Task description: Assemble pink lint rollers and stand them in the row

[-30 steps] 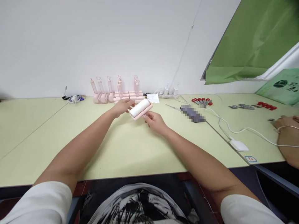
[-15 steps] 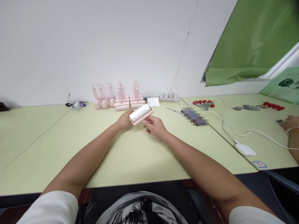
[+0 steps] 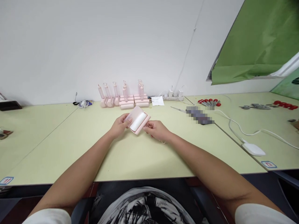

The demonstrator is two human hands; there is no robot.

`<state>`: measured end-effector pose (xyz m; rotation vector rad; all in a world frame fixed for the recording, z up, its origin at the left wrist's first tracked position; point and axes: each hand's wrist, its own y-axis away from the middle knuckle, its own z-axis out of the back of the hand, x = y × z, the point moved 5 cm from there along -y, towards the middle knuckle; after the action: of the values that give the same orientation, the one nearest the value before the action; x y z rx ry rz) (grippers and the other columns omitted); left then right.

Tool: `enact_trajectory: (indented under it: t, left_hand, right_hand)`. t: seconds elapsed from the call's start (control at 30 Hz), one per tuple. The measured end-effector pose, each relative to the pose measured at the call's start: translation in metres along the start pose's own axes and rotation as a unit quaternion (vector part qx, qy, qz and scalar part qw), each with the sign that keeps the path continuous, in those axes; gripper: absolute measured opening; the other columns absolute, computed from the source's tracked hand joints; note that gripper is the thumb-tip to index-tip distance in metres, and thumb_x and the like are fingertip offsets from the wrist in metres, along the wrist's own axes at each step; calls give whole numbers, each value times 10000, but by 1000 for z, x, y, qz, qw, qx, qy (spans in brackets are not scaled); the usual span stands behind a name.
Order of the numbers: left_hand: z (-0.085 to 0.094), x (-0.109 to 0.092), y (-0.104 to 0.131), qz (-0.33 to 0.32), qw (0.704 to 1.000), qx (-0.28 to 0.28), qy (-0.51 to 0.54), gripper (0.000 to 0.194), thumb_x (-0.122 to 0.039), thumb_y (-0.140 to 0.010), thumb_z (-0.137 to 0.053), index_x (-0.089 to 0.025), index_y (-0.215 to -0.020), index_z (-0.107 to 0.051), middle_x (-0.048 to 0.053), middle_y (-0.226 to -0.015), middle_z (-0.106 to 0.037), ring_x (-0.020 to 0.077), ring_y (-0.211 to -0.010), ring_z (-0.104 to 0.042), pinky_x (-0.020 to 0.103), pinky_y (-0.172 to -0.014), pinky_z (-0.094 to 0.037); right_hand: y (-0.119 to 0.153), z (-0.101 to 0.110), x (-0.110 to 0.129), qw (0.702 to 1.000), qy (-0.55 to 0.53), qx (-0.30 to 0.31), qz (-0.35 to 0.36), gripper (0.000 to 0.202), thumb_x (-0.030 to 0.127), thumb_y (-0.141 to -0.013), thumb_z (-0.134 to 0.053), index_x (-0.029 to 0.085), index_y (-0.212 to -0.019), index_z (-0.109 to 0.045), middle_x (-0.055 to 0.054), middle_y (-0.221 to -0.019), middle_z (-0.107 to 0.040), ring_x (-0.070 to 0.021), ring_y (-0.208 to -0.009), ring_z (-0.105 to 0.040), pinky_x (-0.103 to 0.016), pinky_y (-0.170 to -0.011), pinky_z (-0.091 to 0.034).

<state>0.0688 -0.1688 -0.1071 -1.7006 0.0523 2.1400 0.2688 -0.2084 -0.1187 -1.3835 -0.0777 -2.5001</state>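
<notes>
A pink lint roller [image 3: 138, 121] with a white roll is held tilted above the table, between both hands. My left hand [image 3: 121, 125] grips a pale pink cover at the roller's left side, its thumb on the front. On the right, my right hand [image 3: 156, 129] has its fingers closed round the roller's handle end, which is mostly hidden; a small loop hangs beneath this hand. Behind them, several pink lint rollers [image 3: 126, 100] stand in a group against the wall, handles up.
On the pale green table [image 3: 140, 161] lie a white paper [image 3: 157, 100], a power strip [image 3: 174, 98], a pixelated dark object [image 3: 199, 115], red-ended tools [image 3: 209, 102] and a white charger [image 3: 254, 149] with its cable. Bundled cables [image 3: 83, 104] lie back left.
A pale pink cover now shows in my left hand, against the roller's back left side. The roller has turned steeper. The whole view has shifted slightly left.
</notes>
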Motion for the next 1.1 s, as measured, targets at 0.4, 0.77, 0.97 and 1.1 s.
enact_trajectory:
  t: [0.4, 0.77, 0.97, 1.1]
  left_hand:
    - [13, -1, -1, 12, 998, -46, -46, 595, -602, -748, -674, -176, -1162, -637, 58, -983, -658, 169, -787, -576, 261, -606, -473]
    - [-8, -10, 7, -7, 997, 70, -24, 729, -586, -766, -670, -186, -1364, -552, 96, -1170, -672, 244, -948, -629, 300, -705, -522]
    - [-22, -12, 13, -9, 991, 122, -46, 718, -556, -815, -644, -237, -1441, -496, 51, -1315, -631, 292, -1125, -599, 330, -845, -516]
    - [-26, -10, 12, -10, 986, 116, -119, 640, -596, -853, -568, -235, -1382, -562, 35, -1193, -688, 290, -1054, -627, 358, -859, -506]
  right_hand:
    - [1, 1, 3, 1000, 3, -8, 5, 215, 381, -844, -581, 177, -782, -607, 28, -632, -573, -103, -504, -519, -215, -478, -353]
    - [1, 0, 4, 1000, -9, 10, 12, 217, 375, -839, -592, 177, -750, -605, 35, -603, -538, -98, -496, -498, -206, -458, -359]
    - [2, -3, -2, 998, -54, 18, -14, 233, 378, -834, -630, 178, -733, -568, 17, -655, -594, -88, -457, -514, -203, -413, -378]
    - [1, -9, -9, 987, -126, 36, -91, 249, 392, -829, -679, 177, -755, -576, -9, -685, -629, -93, -409, -528, -213, -348, -387]
